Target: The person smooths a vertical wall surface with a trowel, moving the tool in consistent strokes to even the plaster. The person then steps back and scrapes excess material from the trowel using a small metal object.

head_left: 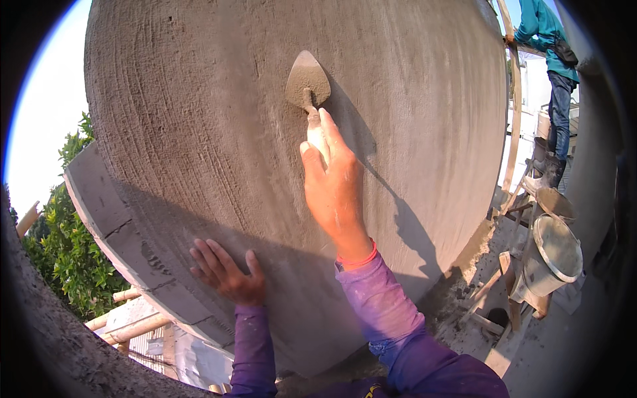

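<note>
- Fingers [332,131] of the right hand [340,189] are curled closed around the pale handle of a trowel [307,74], with the index finger and thumb reaching along it toward the blade
- Across the lower left of the frame, the left hand [232,275] has its digits spread; it appears to rest palm-first against the wall [431,113], and nothing shows in its hold
- Slightly above the centre of the frame, the trowel points tip up, with grey mortar [312,86] on the face in view; its shadow falls toward the lower right, and I cannot tell whether the blade touches the wall or is just off it
- Rough streaks mark the wall toward the upper left, while the surface right of centre looks more even, so the step in hand is probably spreading or smoothing mortar, seemingly partway along
- As I judge it, the next move calls for laying the blade at a shallow angle with even pressure, without letting the mortar drop, while the left hand steadies the body
- A bucket [539,265] stands tilted at the right of the frame, another person [541,26] in a teal top is at the upper right, and green leaves [73,272] show at the left
</note>
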A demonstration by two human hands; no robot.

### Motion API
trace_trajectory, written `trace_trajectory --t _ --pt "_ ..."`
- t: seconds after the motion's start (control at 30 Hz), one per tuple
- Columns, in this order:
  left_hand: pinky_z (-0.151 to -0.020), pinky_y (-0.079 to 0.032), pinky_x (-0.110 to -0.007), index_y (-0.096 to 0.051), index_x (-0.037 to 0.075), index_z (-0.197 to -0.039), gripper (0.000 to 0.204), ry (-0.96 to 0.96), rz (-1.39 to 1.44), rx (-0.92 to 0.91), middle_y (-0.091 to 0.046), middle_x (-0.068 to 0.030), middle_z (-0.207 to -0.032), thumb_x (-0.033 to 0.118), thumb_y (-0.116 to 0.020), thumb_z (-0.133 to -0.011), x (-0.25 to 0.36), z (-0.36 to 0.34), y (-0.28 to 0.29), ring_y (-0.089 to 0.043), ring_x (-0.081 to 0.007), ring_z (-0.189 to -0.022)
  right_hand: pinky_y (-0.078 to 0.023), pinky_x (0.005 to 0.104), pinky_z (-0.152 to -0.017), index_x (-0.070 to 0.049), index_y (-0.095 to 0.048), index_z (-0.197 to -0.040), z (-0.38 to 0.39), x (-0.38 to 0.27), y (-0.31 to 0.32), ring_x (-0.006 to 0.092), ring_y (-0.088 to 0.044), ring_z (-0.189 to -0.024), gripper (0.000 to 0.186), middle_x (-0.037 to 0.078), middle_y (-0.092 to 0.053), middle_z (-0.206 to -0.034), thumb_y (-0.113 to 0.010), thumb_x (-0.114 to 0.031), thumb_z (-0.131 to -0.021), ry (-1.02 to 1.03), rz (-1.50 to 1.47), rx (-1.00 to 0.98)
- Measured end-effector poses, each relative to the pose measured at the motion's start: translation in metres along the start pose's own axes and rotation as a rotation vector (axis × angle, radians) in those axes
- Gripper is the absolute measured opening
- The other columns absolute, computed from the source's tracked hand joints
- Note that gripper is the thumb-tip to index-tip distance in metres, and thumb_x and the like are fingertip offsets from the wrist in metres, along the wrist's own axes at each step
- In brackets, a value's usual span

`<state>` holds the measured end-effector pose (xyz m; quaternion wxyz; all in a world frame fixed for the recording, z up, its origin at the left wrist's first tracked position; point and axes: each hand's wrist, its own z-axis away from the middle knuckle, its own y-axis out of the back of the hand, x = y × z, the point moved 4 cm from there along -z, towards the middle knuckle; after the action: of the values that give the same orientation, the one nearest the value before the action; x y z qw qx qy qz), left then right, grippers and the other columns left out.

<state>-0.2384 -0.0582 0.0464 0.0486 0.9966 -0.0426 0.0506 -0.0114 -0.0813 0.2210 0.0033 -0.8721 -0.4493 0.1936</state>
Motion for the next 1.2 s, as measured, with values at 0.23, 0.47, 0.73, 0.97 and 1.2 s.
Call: trace_trajectory --t 0.23,0.47,0.73,0.97,1.2 --pt "-0.133 -0.017 -0.063 -0.038 -0.003 -0.167 0.081 0.003 -0.011 -0.003 -0.035 -0.0227 -0.175 0.054 -0.051 -0.111 -0.006 0.001 0.003 -0.029 -0.0425 -0.165 -0.057 0.0477 -0.095 0.012 -0.05 -0.154 -0.016 -0.006 -0.002 0.0457 -0.073 -0.115 0.055 0.03 -0.074 -0.126 -0.063 -0.008 -0.105 -0.09 0.004 -0.103" --pt "-0.134 -0.016 -0.063 -0.037 -0.003 -0.168 0.082 -0.011 -0.004 -0.004 -0.034 -0.0233 -0.176 0.052 -0.054 -0.109 -0.002 0.002 0.001 -0.029 -0.0424 -0.165 -0.056 0.0485 -0.098 0.012 -0.049 -0.155 0.018 0.017 0.015 0.0479 -0.071 -0.119 0.055 0.034 -0.071 -0.131 -0.06 -0.011 -0.107 -0.221 0.058 0.017" --pt "-0.134 -0.014 -0.063 -0.036 -0.002 -0.168 0.082 -0.005 -0.001 0.007 -0.033 -0.0235 -0.176 0.05 -0.056 -0.109 -0.003 0.001 0.0 -0.027 -0.0424 -0.165 -0.056 0.05 -0.095 0.015 -0.052 -0.15 -0.002 0.027 0.028 0.049 -0.072 -0.115 0.054 0.037 -0.071 -0.124 -0.061 -0.011 -0.104 -0.191 0.077 0.015" --pt "-0.134 -0.014 -0.063 -0.036 -0.002 -0.169 0.082 -0.005 -0.005 -0.002 -0.032 -0.0231 -0.177 0.05 -0.056 -0.109 -0.001 0.0 0.001 -0.027 -0.0428 -0.165 -0.056 0.0503 -0.096 0.014 -0.053 -0.15 -0.035 0.011 0.019 0.0483 -0.072 -0.116 0.052 0.036 -0.071 -0.125 -0.061 -0.008 -0.104 -0.156 0.063 -0.024" --pt "-0.133 -0.016 -0.063 -0.036 -0.002 -0.169 0.082 -0.033 -0.004 0.026 -0.032 -0.023 -0.177 0.05 -0.055 -0.109 -0.003 0.0 -0.001 -0.028 -0.0431 -0.165 -0.055 0.0478 -0.101 0.011 -0.045 -0.158 0.053 0.038 0.044 0.0456 -0.07 -0.121 0.057 0.033 -0.069 -0.135 -0.06 -0.008 -0.106 -0.365 -0.001 -0.009"
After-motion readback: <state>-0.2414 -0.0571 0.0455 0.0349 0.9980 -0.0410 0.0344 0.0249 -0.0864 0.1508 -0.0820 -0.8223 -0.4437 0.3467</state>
